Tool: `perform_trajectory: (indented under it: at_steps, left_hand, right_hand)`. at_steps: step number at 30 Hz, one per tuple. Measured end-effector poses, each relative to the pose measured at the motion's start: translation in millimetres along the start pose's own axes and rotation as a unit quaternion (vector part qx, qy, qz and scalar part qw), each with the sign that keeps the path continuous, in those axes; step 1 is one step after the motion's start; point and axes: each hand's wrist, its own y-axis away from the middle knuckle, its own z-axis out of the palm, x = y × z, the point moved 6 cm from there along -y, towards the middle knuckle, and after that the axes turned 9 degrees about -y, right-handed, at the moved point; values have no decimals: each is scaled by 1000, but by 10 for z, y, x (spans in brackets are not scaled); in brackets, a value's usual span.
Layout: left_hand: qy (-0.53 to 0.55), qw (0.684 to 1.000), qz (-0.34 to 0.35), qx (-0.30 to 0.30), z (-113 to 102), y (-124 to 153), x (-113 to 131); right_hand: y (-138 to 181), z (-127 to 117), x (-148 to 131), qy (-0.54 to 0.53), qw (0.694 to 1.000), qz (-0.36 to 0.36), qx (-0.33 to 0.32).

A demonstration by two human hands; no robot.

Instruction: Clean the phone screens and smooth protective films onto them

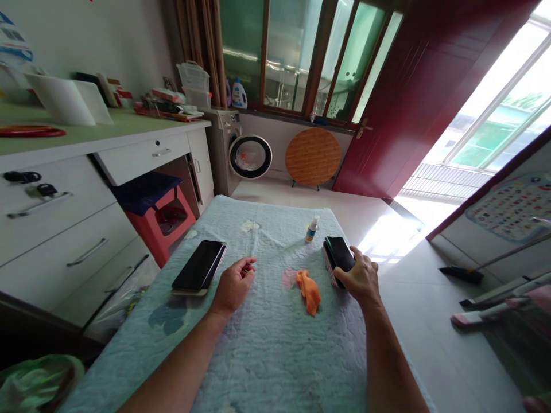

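Observation:
On the right side of the cloth-covered table [267,355], my right hand [361,278] is closed round a dark smartphone [340,252]. The phone lies on top of at least one other flat device, with my thumb on the near side and fingers over the right edge. My left hand [235,284] rests with curled fingers at the table's middle left; whatever may be in them is hidden. Just left of it lies a black-screened tablet [200,267]. Between the hands is a crumpled orange cloth [309,293]. A small spray bottle [312,229] stands upright beyond it.
To the left run a counter [129,132] with drawers and a pink stool [166,221]. A washing machine [224,149] with its round door open stands behind. A round wooden tabletop [313,156] leans on the wall beside a red door [413,97]. A broom [462,274] lies right.

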Motion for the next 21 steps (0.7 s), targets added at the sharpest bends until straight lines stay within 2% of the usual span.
perform_trajectory:
  at_steps: [17, 21]
  left_hand:
    - [11, 1000, 5, -16, 21, 0, -34]
    - [11, 1000, 2, -19, 26, 7, -46]
  right_hand:
    - [15, 135, 82, 49, 998, 3, -34]
    - [28, 159, 101, 63, 997, 22, -49]
